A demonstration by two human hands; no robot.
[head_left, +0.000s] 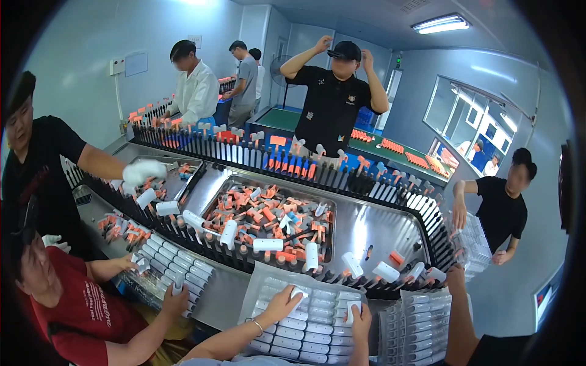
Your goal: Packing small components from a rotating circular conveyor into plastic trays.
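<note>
Pale-walled workroom, steel desk (378, 229) ringed by a black peg rack (342, 180), orange and white parts heaped in a sunken tray (220, 194). Near edge: clear blister tray (305, 329) of white caps, left hand (282, 303) pinching a cap (299, 295), right hand (360, 318) gripping another (353, 308). Beside, a red-shirted person (73, 305) filling a second tray (177, 271).

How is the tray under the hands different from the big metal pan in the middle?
The clear plastic tray holds white pieces in tidy rows; the metal pan holds orange, white and blue pieces jumbled in a heap. The tray is see-through and thin; the pan is shiny steel with raised walls. The left hand and right hand rest on the tray; no hand touches the pan. Both are rectangular and hold small parts.
</note>
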